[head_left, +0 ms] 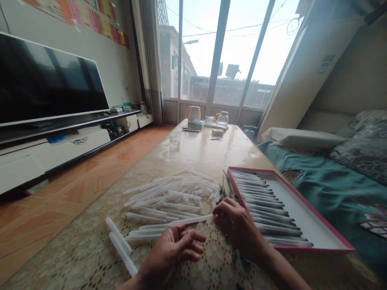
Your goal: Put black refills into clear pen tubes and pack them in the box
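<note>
Across the left wall you face a large black flat television screen, with colourful posters above it; their writing is too blurred to read. Ahead, tall glass windows look onto rooftops. To your right lies a bed with a teal cover and a pale pillow.

You sit at a long glossy beige stone counter whose near end carries a lace-patterned cloth. On its right side rests a shallow white cardboard box with a red rim, holding a row of finished pens laid side by side. Left of the box spreads a loose pile of white plastic pen barrels; between pile and box is a small cluster of dark thin refills. At the far end stand a white kettle, a glass jug and a clear drinking glass.

Your right hand is palm down just beside the box, its fingers curled together on the end of one long white barrel lying across the cloth. Your left hand rests palm down under that barrel's left part, fingers stretched and slightly apart, touching it without a clear grip. No brand or label is legible anywhere.
</note>
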Tool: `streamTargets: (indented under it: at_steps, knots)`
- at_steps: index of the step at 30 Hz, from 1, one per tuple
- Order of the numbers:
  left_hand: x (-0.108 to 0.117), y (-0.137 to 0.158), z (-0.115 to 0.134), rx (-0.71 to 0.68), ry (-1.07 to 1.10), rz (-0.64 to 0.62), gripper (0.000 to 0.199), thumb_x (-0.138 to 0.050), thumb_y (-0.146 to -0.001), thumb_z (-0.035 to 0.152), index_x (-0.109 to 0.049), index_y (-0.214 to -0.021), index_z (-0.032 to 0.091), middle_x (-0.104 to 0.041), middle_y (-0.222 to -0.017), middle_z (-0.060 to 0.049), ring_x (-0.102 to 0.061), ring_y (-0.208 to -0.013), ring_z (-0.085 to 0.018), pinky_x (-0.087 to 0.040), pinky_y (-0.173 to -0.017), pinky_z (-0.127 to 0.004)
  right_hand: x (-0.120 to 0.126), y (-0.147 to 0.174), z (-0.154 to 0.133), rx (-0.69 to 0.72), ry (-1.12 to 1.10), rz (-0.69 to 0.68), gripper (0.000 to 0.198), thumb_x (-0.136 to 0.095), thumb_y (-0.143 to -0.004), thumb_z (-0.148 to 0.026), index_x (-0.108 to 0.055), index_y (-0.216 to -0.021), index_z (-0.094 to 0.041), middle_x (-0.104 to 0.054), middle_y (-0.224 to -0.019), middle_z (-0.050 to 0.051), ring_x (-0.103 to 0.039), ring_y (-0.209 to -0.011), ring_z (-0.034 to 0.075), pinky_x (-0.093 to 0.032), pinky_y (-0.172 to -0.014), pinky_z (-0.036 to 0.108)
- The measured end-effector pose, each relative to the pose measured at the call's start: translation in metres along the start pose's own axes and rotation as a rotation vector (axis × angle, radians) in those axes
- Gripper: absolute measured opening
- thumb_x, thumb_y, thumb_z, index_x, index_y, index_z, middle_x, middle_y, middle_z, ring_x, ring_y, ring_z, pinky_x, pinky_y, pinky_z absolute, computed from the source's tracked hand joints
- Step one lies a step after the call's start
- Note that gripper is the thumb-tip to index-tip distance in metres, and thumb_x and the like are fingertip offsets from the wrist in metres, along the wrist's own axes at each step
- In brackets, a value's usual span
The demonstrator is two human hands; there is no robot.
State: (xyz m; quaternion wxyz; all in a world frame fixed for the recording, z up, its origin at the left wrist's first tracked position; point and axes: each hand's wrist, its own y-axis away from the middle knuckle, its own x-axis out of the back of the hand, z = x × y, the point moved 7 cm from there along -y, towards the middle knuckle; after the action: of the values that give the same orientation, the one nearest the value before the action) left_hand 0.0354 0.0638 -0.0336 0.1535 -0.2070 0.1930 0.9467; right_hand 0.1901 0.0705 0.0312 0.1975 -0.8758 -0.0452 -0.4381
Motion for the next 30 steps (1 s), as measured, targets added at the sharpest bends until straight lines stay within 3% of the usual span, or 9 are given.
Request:
streamTargets:
  at_steps: [6, 12, 15, 25, 30]
  knots:
    - [0.004, 0.002, 0.004, 0.019, 0.174, 0.037, 0.023, -0.067, -0.074, 0.024, -0.067, -0.093, 0.012, -0.072, -0.076, -0.008, -0.064, -0.063, -0.012, -0.049, -0.058, -0.019, 0.002, 0.008, -0.007, 0.005, -0.032, -0.071, 0.003, -0.056, -0.082, -0.019, -0.057, -0.084, -0.021, -0.055, -0.082, 0.000, -0.053, -0.077, 0.015, -0.039, -0.070, 0.025]
    - [0.013, 0.001, 0.005, -0.006, 0.171, 0.068, 0.022, -0.066, -0.075, 0.024, -0.068, -0.091, 0.011, -0.072, -0.076, -0.008, -0.065, -0.067, -0.013, -0.051, -0.063, -0.021, 0.015, 0.013, 0.024, -0.192, 0.508, 0.050, 0.008, -0.054, -0.081, -0.021, -0.055, -0.073, -0.020, -0.055, -0.077, 0.004, -0.052, -0.076, 0.023, -0.036, -0.070, 0.034]
    - [0.013, 0.001, 0.004, -0.002, 0.164, 0.079, 0.021, -0.068, -0.073, 0.023, -0.068, -0.090, 0.011, -0.071, -0.074, -0.007, -0.065, -0.066, -0.013, -0.051, -0.062, -0.021, 0.009, 0.017, 0.026, -0.213, 0.590, 0.026, 0.006, -0.054, -0.080, -0.021, -0.056, -0.074, -0.020, -0.057, -0.077, 0.005, -0.053, -0.075, 0.024, -0.035, -0.069, 0.034]
    - [0.017, 0.003, 0.004, -0.030, 0.216, 0.157, 0.012, -0.069, -0.072, 0.017, -0.069, -0.082, 0.011, -0.070, -0.066, -0.005, -0.064, -0.061, -0.011, -0.052, -0.056, -0.019, 0.003, 0.021, 0.034, -0.296, 0.559, 0.013, 0.009, -0.047, -0.082, -0.016, -0.050, -0.074, -0.019, -0.057, -0.077, 0.005, -0.057, -0.072, 0.022, -0.035, -0.062, 0.030]
    - [0.027, 0.002, 0.005, -0.090, 0.253, 0.266, 0.005, -0.060, -0.079, 0.014, -0.064, -0.078, 0.011, -0.072, -0.072, -0.009, -0.069, -0.068, -0.017, -0.056, -0.067, -0.027, 0.004, 0.017, 0.020, -0.184, 0.226, 0.022, 0.013, -0.041, -0.086, -0.019, -0.039, -0.074, -0.021, -0.050, -0.068, -0.002, -0.051, -0.061, 0.015, -0.034, -0.057, 0.025]
